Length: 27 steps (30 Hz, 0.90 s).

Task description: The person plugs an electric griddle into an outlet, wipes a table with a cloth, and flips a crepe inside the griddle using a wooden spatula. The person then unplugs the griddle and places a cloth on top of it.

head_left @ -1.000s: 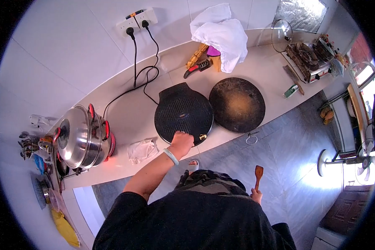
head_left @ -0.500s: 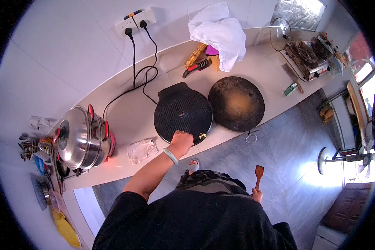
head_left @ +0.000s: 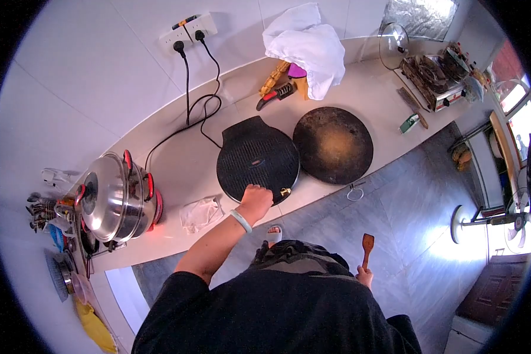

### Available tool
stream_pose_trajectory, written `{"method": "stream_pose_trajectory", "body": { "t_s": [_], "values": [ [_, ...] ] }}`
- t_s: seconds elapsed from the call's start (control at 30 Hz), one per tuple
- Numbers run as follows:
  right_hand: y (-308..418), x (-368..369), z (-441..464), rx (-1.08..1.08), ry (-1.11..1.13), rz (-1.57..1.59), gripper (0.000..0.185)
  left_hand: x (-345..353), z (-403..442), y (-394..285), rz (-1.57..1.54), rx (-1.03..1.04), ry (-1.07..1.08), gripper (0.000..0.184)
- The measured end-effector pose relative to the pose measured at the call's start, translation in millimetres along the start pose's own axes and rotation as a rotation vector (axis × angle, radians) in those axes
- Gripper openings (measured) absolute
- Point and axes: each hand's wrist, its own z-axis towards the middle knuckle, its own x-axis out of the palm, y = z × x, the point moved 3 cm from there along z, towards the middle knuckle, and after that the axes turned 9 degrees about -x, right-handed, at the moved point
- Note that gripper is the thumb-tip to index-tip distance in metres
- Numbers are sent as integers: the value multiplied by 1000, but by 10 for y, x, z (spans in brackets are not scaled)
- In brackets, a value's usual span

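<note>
Black and round, w/ a ribbed top, the corded electric appliance (head_left: 256, 156) is set on the pale worktop (head_left: 177, 153), directly under & beyond the left hand (head_left: 255, 200). Its top looks to be down, and its near rim is met by the curled fingers of that hand; contact is made there, but whether the rim is actually gripped can't be told. By the right hand (head_left: 364, 276), well apart to the right and held low over the floor, a flat brown wooden spatula (head_left: 367, 243) is gripped by its handle, blade up & clear of the appliance. Just right of the appliance, beyond the left hand, a round dark pan w/ a brown-tinged centre (head_left: 333, 144) is placed so near that little side room is left b/w the two. Behind, a thin black cable (head_left: 170, 140) is looped toward the wall, so free movement of the appliance could be limited. Nr the left hand, on its left, a crumpled white cloth (head_left: 200, 213) is laid; further left, a lidded steel pot w/ red-trimmed handles (head_left: 103, 197) is seen. Far beyond the left hand, a red-and-black handled tool (head_left: 275, 96) is partly overhung by draped white fabric (head_left: 312, 50). No obstruction is seen above the appliance.
</note>
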Motion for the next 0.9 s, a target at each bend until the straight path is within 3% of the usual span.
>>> {"method": "stream_pose_trajectory", "body": {
  "t_s": [0.9],
  "values": [
    [6,-17,-48,51,-4,-27,24,11,3,12,-28,-24,51,26]
  ]
}}
